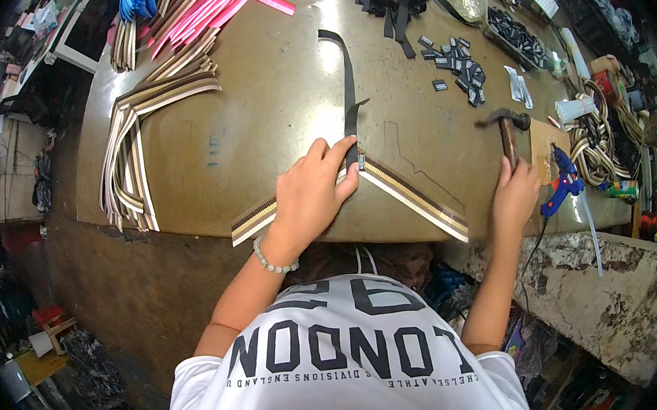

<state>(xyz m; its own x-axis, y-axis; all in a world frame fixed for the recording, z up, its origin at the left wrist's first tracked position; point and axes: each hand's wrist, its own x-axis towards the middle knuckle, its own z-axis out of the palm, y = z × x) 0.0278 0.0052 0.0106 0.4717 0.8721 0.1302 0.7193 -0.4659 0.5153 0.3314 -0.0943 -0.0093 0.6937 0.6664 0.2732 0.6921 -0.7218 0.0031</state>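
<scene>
The left hand (311,184) of a person in a white short-sleeved shirt (373,408) presses down on a flat, brown, gold and white striped strip (415,200) at a glossy olive-brown table (274,114), thumb and forefinger set close together at the strip's bend. Its two ends angle out on either side of those fingers, and a narrow matte-black fabric strap (348,70) runs from under them toward the far edge.

The right hand's fingers close around the wooden handle of a dark-headed claw hammer (509,139), its head just beyond them. A blue glue gun (561,186) lies right of these fingers; small black rectangular tags (458,64) are scattered farther off, ahead of them. Well left of the left fingers rests a bundle of folded striped strips (129,117).
</scene>
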